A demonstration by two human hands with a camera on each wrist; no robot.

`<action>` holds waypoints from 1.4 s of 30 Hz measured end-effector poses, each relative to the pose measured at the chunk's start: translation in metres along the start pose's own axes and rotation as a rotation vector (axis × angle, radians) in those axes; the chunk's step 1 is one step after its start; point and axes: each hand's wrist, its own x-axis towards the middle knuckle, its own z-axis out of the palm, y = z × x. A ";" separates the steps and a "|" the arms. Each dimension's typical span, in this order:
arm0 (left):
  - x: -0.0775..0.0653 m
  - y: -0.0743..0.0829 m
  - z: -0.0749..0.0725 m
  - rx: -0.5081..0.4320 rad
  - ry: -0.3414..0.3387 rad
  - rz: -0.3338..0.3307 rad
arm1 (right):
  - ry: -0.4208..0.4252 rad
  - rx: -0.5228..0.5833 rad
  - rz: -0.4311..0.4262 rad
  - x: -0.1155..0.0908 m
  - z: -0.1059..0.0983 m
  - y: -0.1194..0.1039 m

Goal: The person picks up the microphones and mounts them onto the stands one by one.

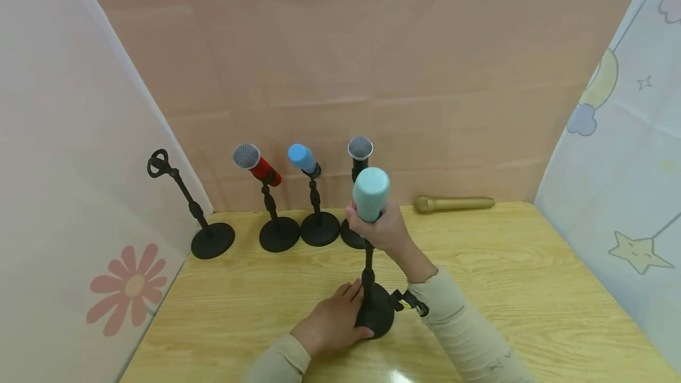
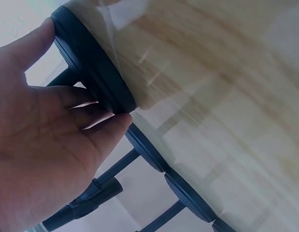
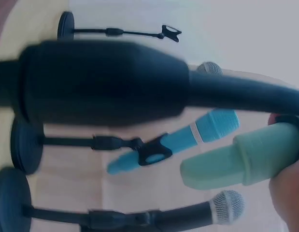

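In the head view my right hand grips a mint-green microphone at the top of a black desk stand. My left hand holds the edge of that microphone stand's round base on the table. The left wrist view shows the thumb and fingertips on opposite edges of the base. Part of the right hand appears at the edge of the right wrist view, beside the mint microphone. The clip holding that microphone is mostly hidden by the hand.
Behind stand a red microphone, a blue microphone and a black microphone, each on a stand. A bare stand is at the far left. A gold microphone lies along the back wall.
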 end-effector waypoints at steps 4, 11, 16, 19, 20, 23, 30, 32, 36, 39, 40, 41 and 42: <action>0.000 -0.002 0.001 0.019 0.020 0.018 | 0.067 -0.109 -0.091 -0.001 0.000 0.000; -0.002 0.000 0.001 0.012 0.037 0.011 | 0.117 -0.199 -0.185 -0.001 0.000 0.005; -0.001 0.000 0.000 0.009 0.034 0.013 | 0.072 -0.233 -0.202 -0.003 -0.005 0.003; -0.001 0.000 0.000 0.001 0.033 0.012 | -0.004 -0.196 -0.209 -0.002 -0.008 0.001; -0.001 0.000 0.000 -0.005 0.032 0.010 | -0.032 -0.176 -0.207 -0.002 -0.009 -0.001; -0.001 -0.001 0.000 -0.018 0.032 0.007 | -0.103 -0.139 -0.186 -0.001 -0.012 -0.004; -0.001 -0.004 0.001 -0.025 0.036 0.023 | -0.147 -0.237 -0.112 -0.009 -0.026 -0.011; -0.001 -0.006 0.001 -0.030 0.039 0.033 | -0.131 -0.254 -0.095 -0.015 -0.033 -0.011; -0.001 -0.008 0.002 -0.027 0.054 0.048 | -0.096 -0.296 -0.059 -0.028 -0.047 -0.007; -0.002 -0.010 0.001 -0.038 0.059 0.052 | -0.079 -0.348 -0.042 -0.038 -0.057 -0.004; -0.002 -0.010 0.000 -0.045 0.061 0.053 | -0.077 -0.364 -0.041 -0.041 -0.060 -0.002; -0.002 -0.010 -0.001 -0.054 0.062 0.053 | -0.076 -0.380 -0.040 -0.044 -0.063 -0.001; -0.002 -0.010 -0.002 -0.063 0.064 0.053 | -0.077 -0.402 -0.040 -0.048 -0.065 0.000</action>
